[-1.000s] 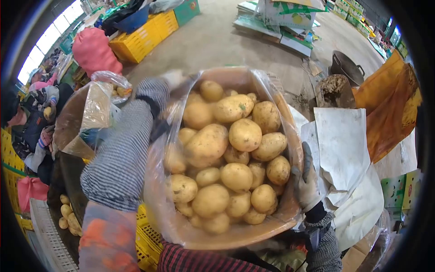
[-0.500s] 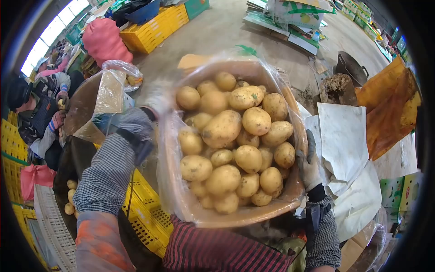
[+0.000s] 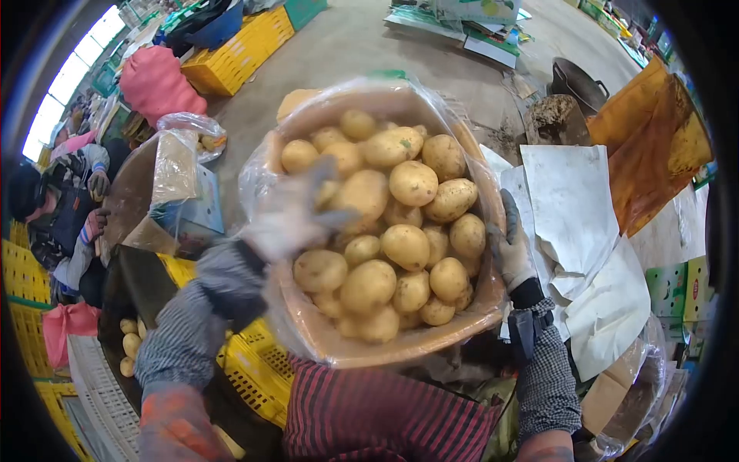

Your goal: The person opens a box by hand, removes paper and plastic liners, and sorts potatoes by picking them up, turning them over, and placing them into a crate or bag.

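In front of me stands a cardboard box (image 3: 419,353) lined with a clear plastic bag (image 3: 258,181) and heaped with potatoes (image 3: 406,246), some with dirt on their skins. My left hand (image 3: 289,219), in a pale glove with grey fingertips, is smeared by motion. Its fingers are spread over the potatoes at the left of the box, and nothing shows in them. My right hand (image 3: 512,250), gloved the same way, grips the right rim of the box, with thumb and fingers along the edge.
Yellow crates (image 3: 258,369) stand below on the left, beside a few potatoes (image 3: 128,346). A co-worker (image 3: 69,208) sits at the far left. White sheets (image 3: 573,223) lie at the right, near a black pan (image 3: 579,85). A pink sack (image 3: 160,85) stands at the back.
My left hand has moved from the box's left edge inward over the potatoes, its fingers spread. The plastic at that side now lies further outward. My right hand stays at the right rim.
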{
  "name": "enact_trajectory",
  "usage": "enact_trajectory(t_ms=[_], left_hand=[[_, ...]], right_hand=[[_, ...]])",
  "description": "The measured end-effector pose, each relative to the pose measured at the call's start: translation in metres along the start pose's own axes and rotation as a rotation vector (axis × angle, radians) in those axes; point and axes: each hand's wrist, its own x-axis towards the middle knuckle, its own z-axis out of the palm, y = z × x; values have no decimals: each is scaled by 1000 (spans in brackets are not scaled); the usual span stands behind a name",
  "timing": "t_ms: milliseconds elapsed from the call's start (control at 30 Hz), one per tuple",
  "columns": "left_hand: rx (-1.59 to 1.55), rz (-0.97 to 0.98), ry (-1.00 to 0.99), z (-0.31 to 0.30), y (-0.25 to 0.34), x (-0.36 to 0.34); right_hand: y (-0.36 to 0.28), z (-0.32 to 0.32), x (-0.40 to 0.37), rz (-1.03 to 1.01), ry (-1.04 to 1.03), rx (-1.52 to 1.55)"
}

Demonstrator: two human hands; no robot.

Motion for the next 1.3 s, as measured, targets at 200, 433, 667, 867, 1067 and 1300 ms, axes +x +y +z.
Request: enact_trajectory(t_ms=[200, 433, 667, 867, 1067, 1300], left_hand=[[327, -10, -77, 58, 57, 18], [26, 329, 171, 19, 77, -82], [-22, 433, 517, -17, 130, -209], [59, 477, 689, -28, 195, -286], [-222, 313, 657, 0, 229, -250], [-658, 440, 518, 7, 216, -204]], right_hand=[[-13, -3, 0, 49, -7, 29], [-13, -2, 1, -43, -21, 31], [-73, -22, -47, -147, 15, -358], [-199, -28, -191, -345, -300, 581], [-258, -16, -218, -438, 9, 755], [-241, -32, -201, -466, 55, 729]])
